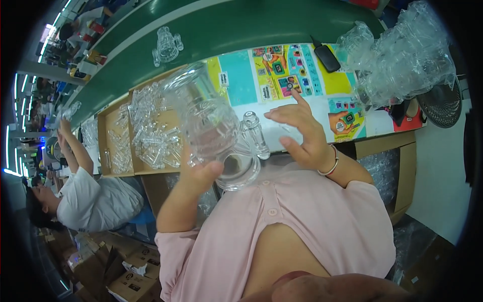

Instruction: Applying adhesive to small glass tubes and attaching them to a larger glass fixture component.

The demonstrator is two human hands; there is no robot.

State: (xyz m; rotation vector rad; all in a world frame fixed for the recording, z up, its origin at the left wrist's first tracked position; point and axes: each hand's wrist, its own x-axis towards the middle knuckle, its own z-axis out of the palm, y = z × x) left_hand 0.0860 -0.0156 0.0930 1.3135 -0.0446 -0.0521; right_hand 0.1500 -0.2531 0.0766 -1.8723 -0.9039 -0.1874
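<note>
My left hand [200, 173] is closed round a large clear plastic jar-like body [209, 121], held tilted in front of my chest. It has a wide round end towards the belt and a round opening near my shirt. A small clear knobbed arm piece [256, 136] stands at its right side; whether it is fastened there I cannot tell. My right hand [304, 133] is just right of that piece, fingers spread, holding nothing. Several more clear knobbed pieces [156, 126] fill a cardboard tray left of the jar.
A similar clear body with side arms [166, 46] lies on the green belt [211, 27]. Printed colourful sheets [287, 70] cover the table. To the right are a black device [327, 58], bagged clear plastic [402, 55] and a fan [441, 105]. A co-worker [95, 196] sits at left.
</note>
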